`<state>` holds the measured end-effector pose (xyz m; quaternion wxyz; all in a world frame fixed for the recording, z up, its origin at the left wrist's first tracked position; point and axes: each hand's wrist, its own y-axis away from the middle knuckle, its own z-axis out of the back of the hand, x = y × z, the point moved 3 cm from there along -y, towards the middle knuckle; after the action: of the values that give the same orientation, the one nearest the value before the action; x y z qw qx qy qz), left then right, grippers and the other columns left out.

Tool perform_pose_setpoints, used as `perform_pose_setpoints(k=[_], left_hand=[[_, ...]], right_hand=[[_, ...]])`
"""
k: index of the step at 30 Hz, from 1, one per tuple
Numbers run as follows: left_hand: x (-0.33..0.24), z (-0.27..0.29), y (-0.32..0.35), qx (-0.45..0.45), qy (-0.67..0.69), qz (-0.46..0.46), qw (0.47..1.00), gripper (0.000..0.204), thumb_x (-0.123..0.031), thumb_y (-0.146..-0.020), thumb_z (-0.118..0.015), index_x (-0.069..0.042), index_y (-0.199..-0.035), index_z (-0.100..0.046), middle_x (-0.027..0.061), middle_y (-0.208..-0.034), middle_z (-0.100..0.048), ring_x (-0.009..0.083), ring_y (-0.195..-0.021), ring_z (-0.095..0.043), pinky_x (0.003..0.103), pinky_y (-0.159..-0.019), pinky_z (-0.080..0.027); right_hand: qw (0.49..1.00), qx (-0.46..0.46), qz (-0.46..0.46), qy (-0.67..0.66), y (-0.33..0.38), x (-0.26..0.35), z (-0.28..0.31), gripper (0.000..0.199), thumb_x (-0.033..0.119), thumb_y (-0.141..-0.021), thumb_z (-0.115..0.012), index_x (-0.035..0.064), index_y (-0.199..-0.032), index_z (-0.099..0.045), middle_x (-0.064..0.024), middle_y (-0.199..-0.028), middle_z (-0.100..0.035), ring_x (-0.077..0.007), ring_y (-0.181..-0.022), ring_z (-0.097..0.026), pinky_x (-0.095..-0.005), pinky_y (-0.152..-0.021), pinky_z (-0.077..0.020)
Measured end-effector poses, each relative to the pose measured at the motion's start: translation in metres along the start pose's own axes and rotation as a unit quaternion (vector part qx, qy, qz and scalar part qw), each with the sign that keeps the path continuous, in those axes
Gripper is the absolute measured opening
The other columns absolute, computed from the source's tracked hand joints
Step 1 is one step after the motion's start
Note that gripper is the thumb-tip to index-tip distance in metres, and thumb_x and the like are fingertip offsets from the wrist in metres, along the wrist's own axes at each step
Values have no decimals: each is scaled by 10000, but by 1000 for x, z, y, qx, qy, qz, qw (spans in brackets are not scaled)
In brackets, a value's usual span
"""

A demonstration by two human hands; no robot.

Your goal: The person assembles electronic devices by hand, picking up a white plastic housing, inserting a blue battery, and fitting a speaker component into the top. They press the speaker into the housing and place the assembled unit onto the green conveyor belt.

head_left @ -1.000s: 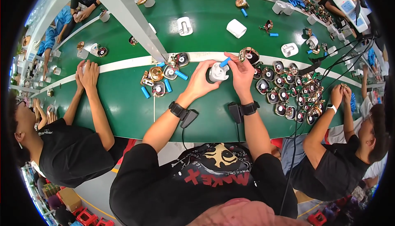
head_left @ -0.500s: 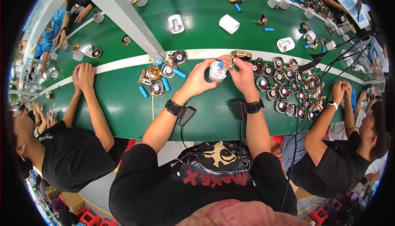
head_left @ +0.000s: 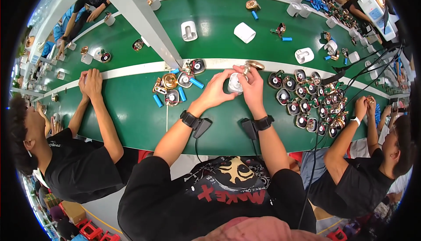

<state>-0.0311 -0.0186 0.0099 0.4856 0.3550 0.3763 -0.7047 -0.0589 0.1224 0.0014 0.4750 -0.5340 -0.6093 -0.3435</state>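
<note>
A white housing (head_left: 235, 84) is held over the green belt (head_left: 140, 113), just above the middle of the view, pinched between both hands. The left hand (head_left: 215, 92) is closed on its 9 o'clock side with the fingers curled round it; the right hand (head_left: 253, 87) is closed on its 3 o'clock side, thumb and forefinger pressed at its top edge, where a small brass part (head_left: 254, 64) is seen just at 1 o'clock of the fingertips. Whether that part is touched cannot be told.

Compared with a second ago, the blue cylinder that was seen sticking up between the fingers is no longer seen, and the hands are closed tighter together on the housing. Their place over the belt is much the same, beside the white stripe (head_left: 131, 70).

At 9 o'clock of the housing a small cluster (head_left: 173, 87) of brass and black motors and blue cylinders is laid on the belt, close to the left hand. At 3 o'clock a dense group of round black motors (head_left: 307, 105) is spread out, near the right hand. Black bands are worn on both wrists, each with a cable.

At 12 o'clock, beyond the stripe, more white housings (head_left: 244, 32) are scattered. A grey beam (head_left: 140, 17) crosses at 11 o'clock. Co-workers are seated at 8 o'clock (head_left: 70, 162) and 4 o'clock (head_left: 364, 175), their hands on the belt.
</note>
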Motion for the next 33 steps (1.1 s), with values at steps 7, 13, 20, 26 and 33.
perform_pose_setpoints(k=[7,13,20,26,33], left_hand=[[6,3,-1,-11,16,3,1000,711,-181,-673,-790,-90,-1308,-484,153,-1232,-594,345,-1200,-522,433,-1033,-411],[-20,3,-5,-69,-59,56,994,670,-173,-662,-792,-42,-1244,-485,205,-1099,-619,376,-1096,-578,431,-939,-483],[-4,53,-76,-126,-284,137,941,615,-173,-674,-769,-11,-1175,-452,218,-1057,-647,420,-944,-652,470,-821,-538],[30,113,-141,-68,-458,270,844,527,-170,-837,-612,-42,-1315,-428,271,-1250,-559,426,-1193,-532,571,-951,-452],[168,198,-164,-178,-461,529,689,572,-184,-841,-595,-185,-1404,-488,148,-1455,-404,497,-1268,-417,682,-944,-371]], right_hand=[[999,-46,-19,-16,-6,-3,-5,256,19,-924,-563,-53,-1169,-576,-172,-1193,-657,-182,-1066,-635,-312,-935,-495],[998,-22,-63,-6,-6,-2,6,285,36,-896,-617,-72,-1159,-600,-159,-1138,-677,-203,-1042,-651,-310,-903,-511],[969,-39,13,244,-5,-1,26,302,114,-898,-661,-63,-1141,-641,-151,-1127,-696,-203,-1031,-673,-294,-905,-507],[958,-33,30,284,-12,-3,32,259,132,-903,-655,-24,-1110,-662,-137,-1024,-729,-208,-960,-701,-318,-866,-532],[920,-26,148,361,-98,28,-13,300,84,-863,-608,58,-1160,-646,-190,-1123,-656,-327,-980,-656,-395,-857,-524]])
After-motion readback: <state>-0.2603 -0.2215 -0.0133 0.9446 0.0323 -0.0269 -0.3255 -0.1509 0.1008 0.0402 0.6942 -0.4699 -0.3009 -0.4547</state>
